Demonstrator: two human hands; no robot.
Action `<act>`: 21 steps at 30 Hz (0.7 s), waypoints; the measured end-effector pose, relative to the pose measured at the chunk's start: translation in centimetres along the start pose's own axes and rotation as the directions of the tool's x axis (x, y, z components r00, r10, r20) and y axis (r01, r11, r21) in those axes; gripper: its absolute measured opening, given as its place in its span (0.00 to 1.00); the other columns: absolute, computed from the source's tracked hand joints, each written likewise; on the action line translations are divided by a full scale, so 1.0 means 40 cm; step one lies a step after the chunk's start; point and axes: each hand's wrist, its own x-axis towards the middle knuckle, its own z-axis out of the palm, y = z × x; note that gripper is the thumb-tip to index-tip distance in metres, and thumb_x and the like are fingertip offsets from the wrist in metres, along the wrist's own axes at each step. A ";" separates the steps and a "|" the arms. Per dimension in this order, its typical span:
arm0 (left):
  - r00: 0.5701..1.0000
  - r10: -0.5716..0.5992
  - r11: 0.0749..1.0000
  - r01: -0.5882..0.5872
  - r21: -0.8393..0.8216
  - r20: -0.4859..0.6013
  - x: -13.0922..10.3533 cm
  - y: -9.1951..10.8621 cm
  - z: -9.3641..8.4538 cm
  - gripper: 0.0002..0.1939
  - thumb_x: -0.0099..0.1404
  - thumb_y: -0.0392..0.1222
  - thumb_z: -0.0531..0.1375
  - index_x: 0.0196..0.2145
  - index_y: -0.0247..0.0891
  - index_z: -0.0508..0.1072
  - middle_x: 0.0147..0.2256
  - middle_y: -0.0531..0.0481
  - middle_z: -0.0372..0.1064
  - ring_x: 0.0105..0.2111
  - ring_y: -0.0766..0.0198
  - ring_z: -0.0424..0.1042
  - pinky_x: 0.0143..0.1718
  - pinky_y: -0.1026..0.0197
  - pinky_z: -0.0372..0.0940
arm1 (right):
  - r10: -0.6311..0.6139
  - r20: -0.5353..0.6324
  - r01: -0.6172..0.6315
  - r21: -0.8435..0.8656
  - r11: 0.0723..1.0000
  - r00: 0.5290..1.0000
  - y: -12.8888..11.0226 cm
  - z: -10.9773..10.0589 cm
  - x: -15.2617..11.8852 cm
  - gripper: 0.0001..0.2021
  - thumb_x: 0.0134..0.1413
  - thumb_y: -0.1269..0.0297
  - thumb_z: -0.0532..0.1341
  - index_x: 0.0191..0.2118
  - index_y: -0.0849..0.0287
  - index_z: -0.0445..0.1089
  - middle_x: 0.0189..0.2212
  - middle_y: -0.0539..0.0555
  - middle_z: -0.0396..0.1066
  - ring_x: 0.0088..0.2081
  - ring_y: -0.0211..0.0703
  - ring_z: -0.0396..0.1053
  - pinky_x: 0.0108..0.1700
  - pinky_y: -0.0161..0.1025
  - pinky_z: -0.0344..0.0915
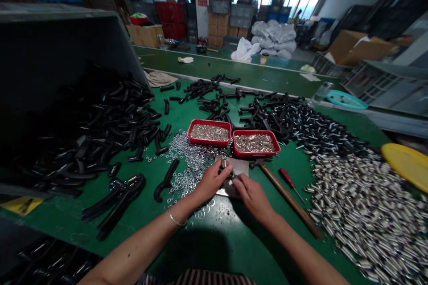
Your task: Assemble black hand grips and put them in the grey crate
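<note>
My left hand is closed around a small dark part with a ribbed metal cylinder standing up from it. My right hand pinches at the right side of the same part; my fingers hide most of it. Both hands are over a flat metal plate on the green table. Just beyond sit a red tray of small gold-coloured pieces and a red tray of small metal pins. Loose metal rings lie left of the plate. A hammer lies to the right.
A big grey bin on its side spills black curved handles at left. A screwdriver lies beside the hammer. Metal cylinders are heaped at right, near a yellow lid. Black parts with metal pins are piled behind.
</note>
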 end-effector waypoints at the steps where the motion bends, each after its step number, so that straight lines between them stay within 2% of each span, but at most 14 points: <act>1: 0.999 0.046 0.999 -0.046 0.018 0.011 0.000 0.006 -0.001 0.13 0.70 0.51 0.54 0.35 0.39 0.69 0.32 0.52 0.68 0.34 0.62 0.68 0.39 0.61 0.61 | 0.046 0.120 -0.056 0.080 0.995 0.992 0.001 0.001 0.003 0.27 0.62 0.36 0.47 0.30 0.56 0.65 0.21 0.52 0.69 0.20 0.40 0.64 0.22 0.36 0.59; 3: 0.993 0.104 0.992 -0.108 0.065 0.049 0.000 0.012 -0.003 0.12 0.69 0.50 0.55 0.34 0.39 0.69 0.31 0.52 0.68 0.33 0.62 0.67 0.39 0.61 0.60 | 0.130 0.333 -0.200 0.184 0.962 0.934 0.005 0.000 0.008 0.34 0.63 0.35 0.37 0.30 0.57 0.66 0.16 0.50 0.67 0.13 0.37 0.57 0.17 0.35 0.55; 4: 0.993 0.102 0.990 -0.107 0.088 0.055 0.001 0.011 -0.003 0.12 0.69 0.50 0.56 0.34 0.39 0.69 0.31 0.52 0.68 0.33 0.62 0.67 0.39 0.61 0.60 | 0.149 0.363 -0.235 0.204 0.950 0.920 0.007 -0.002 0.010 0.35 0.63 0.35 0.37 0.32 0.58 0.67 0.16 0.50 0.67 0.13 0.37 0.57 0.16 0.34 0.54; 5: 0.996 0.079 0.991 -0.083 0.103 0.047 0.003 0.009 -0.003 0.12 0.69 0.50 0.56 0.33 0.39 0.69 0.30 0.52 0.68 0.32 0.61 0.67 0.38 0.60 0.60 | 0.151 0.332 -0.230 0.215 0.949 0.931 0.009 -0.004 0.012 0.32 0.62 0.34 0.42 0.34 0.59 0.68 0.19 0.50 0.69 0.14 0.36 0.59 0.17 0.33 0.54; 7: 1.000 0.008 0.996 -0.009 0.088 0.011 0.007 0.002 -0.002 0.13 0.69 0.50 0.55 0.34 0.39 0.68 0.30 0.52 0.67 0.32 0.61 0.67 0.37 0.60 0.61 | 0.092 0.116 -0.112 0.181 0.977 0.989 0.013 -0.005 0.013 0.25 0.56 0.37 0.58 0.36 0.58 0.68 0.25 0.51 0.73 0.20 0.36 0.64 0.21 0.32 0.58; 8: 1.000 -0.008 0.998 0.008 0.061 0.001 0.008 0.000 -0.001 0.13 0.70 0.50 0.54 0.35 0.39 0.69 0.31 0.51 0.68 0.33 0.61 0.68 0.38 0.60 0.62 | 0.056 0.034 -0.061 0.157 0.986 0.998 0.014 -0.005 0.013 0.23 0.54 0.39 0.61 0.35 0.58 0.68 0.26 0.51 0.73 0.22 0.36 0.65 0.23 0.32 0.58; 9: 1.000 0.008 0.999 -0.008 0.036 -0.001 0.010 -0.001 0.001 0.13 0.71 0.50 0.53 0.37 0.38 0.69 0.34 0.50 0.69 0.36 0.60 0.69 0.41 0.59 0.63 | 0.051 0.023 -0.054 0.160 0.986 0.998 0.016 -0.003 0.013 0.23 0.54 0.38 0.61 0.33 0.58 0.67 0.25 0.51 0.72 0.21 0.35 0.64 0.23 0.32 0.58; 12: 0.979 0.201 0.978 -0.202 0.052 0.036 0.013 0.001 0.005 0.10 0.72 0.47 0.53 0.41 0.39 0.69 0.47 0.44 0.67 0.49 0.57 0.67 0.54 0.55 0.61 | 0.169 0.268 -0.239 0.254 0.937 0.948 0.020 0.002 0.012 0.32 0.62 0.34 0.41 0.31 0.58 0.66 0.17 0.50 0.67 0.13 0.35 0.55 0.18 0.34 0.53; 13: 0.966 0.255 0.963 -0.258 0.076 0.047 0.014 0.002 0.008 0.10 0.71 0.47 0.54 0.42 0.39 0.69 0.49 0.43 0.65 0.52 0.56 0.65 0.57 0.54 0.59 | 0.188 0.292 -0.264 0.245 0.933 0.938 0.020 0.002 0.013 0.33 0.63 0.34 0.39 0.32 0.58 0.66 0.17 0.50 0.68 0.13 0.35 0.55 0.17 0.34 0.53; 15: 0.965 0.258 0.961 -0.261 0.094 0.046 0.017 0.002 0.014 0.09 0.72 0.47 0.54 0.42 0.39 0.69 0.47 0.43 0.65 0.51 0.56 0.65 0.57 0.53 0.59 | 0.141 0.138 -0.161 0.147 0.976 0.980 0.021 -0.001 0.015 0.28 0.59 0.34 0.50 0.36 0.58 0.67 0.24 0.53 0.72 0.18 0.36 0.62 0.20 0.33 0.56; 17: 0.985 0.168 0.984 -0.170 0.059 0.028 0.017 0.000 0.021 0.11 0.74 0.46 0.50 0.44 0.39 0.68 0.44 0.45 0.66 0.48 0.57 0.67 0.54 0.53 0.62 | 0.035 -0.052 -0.034 0.027 0.999 0.998 0.023 -0.004 0.016 0.23 0.54 0.39 0.61 0.36 0.57 0.66 0.30 0.54 0.73 0.24 0.37 0.66 0.24 0.33 0.58; 18: 0.991 0.136 0.989 -0.136 0.050 0.014 0.016 0.000 0.025 0.11 0.74 0.46 0.49 0.45 0.39 0.67 0.44 0.45 0.66 0.48 0.57 0.67 0.54 0.53 0.62 | 0.030 -0.051 -0.028 0.029 0.999 0.998 0.026 -0.005 0.015 0.23 0.54 0.39 0.61 0.35 0.57 0.66 0.29 0.53 0.73 0.24 0.37 0.66 0.24 0.33 0.58; 20: 0.987 0.159 0.983 -0.159 0.090 0.016 0.011 0.002 0.032 0.10 0.74 0.45 0.50 0.45 0.39 0.67 0.47 0.44 0.64 0.50 0.57 0.66 0.56 0.53 0.61 | 0.121 0.165 -0.146 0.152 0.977 0.979 0.032 -0.004 0.013 0.28 0.60 0.35 0.49 0.33 0.57 0.65 0.22 0.51 0.69 0.17 0.36 0.60 0.19 0.33 0.55; 21: 0.979 0.202 0.970 -0.205 0.131 0.039 0.008 0.003 0.035 0.09 0.73 0.44 0.51 0.43 0.39 0.68 0.50 0.43 0.63 0.52 0.57 0.65 0.57 0.53 0.60 | 0.162 0.295 -0.230 0.213 0.950 0.942 0.036 -0.002 0.012 0.31 0.62 0.34 0.41 0.33 0.57 0.65 0.19 0.50 0.67 0.14 0.35 0.57 0.17 0.33 0.53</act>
